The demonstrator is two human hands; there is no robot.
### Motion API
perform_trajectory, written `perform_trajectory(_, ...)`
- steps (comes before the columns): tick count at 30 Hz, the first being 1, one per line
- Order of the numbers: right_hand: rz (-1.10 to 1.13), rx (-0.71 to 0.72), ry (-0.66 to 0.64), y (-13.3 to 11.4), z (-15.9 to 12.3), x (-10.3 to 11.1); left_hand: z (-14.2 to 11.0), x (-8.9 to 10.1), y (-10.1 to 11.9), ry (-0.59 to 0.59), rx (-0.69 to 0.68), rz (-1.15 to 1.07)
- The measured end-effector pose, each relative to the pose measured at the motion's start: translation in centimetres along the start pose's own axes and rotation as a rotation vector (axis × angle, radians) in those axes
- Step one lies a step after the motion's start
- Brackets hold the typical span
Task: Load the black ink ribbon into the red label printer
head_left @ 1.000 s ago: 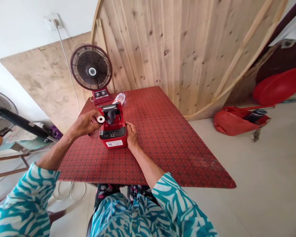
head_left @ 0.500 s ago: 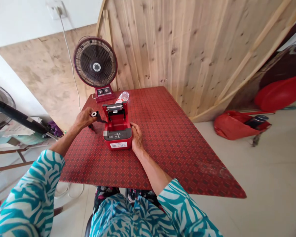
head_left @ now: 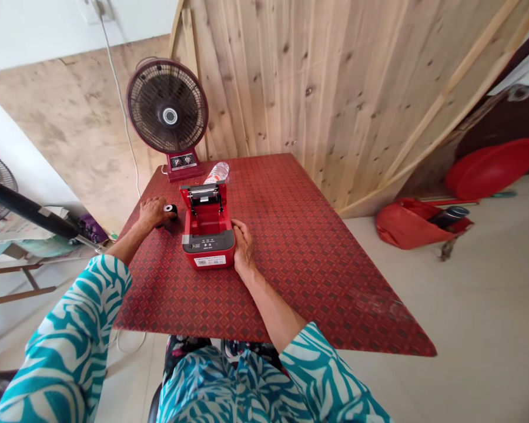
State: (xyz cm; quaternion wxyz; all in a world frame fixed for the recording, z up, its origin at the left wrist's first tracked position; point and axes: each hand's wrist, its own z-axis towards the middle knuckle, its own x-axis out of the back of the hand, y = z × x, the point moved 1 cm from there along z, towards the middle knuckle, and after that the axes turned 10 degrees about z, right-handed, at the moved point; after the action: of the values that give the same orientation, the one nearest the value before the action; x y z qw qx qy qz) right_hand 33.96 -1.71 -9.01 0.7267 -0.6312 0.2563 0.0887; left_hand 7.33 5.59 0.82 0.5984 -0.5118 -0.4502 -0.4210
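Note:
A small red printer [head_left: 208,234] with its lid raised stands on the red patterned table [head_left: 291,252]. My right hand [head_left: 243,245] lies against the printer's right side, fingers curled on it. My left hand [head_left: 153,212] rests on the table left of the printer, closed on a small black holder with a white paper roll [head_left: 171,209]. The printer's paper bay looks empty.
A red table fan [head_left: 169,117] stands at the table's far edge, with a clear plastic bottle [head_left: 215,173] lying beside it. A wooden panel leans behind the table. A red bag [head_left: 412,226] and a red basin [head_left: 494,167] sit on the floor at right. A standing fan's pole [head_left: 30,214] is at left.
My left hand has carried the roll holder out of the printer's bay and down to the table on the printer's left. My right hand has stayed on the printer.

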Motion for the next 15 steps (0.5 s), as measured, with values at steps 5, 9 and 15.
perform_trajectory(5, 0.013, 0.016, -0.011, 0.3, 0.0, 0.0, -0.4, 0.2, -1.5, 0.075, 0.008, -0.362)
perform_trajectory(9, 0.018, 0.027, -0.035, 0.6, 0.1, 0.1, -1.9, -1.0, -4.9, 0.25, 0.213, -0.82)
perform_trajectory(15, 0.02, 0.026, -0.027, 0.7, 0.2, 0.3, -4.2, -5.0, -6.5, 0.109, 0.214, -1.157)
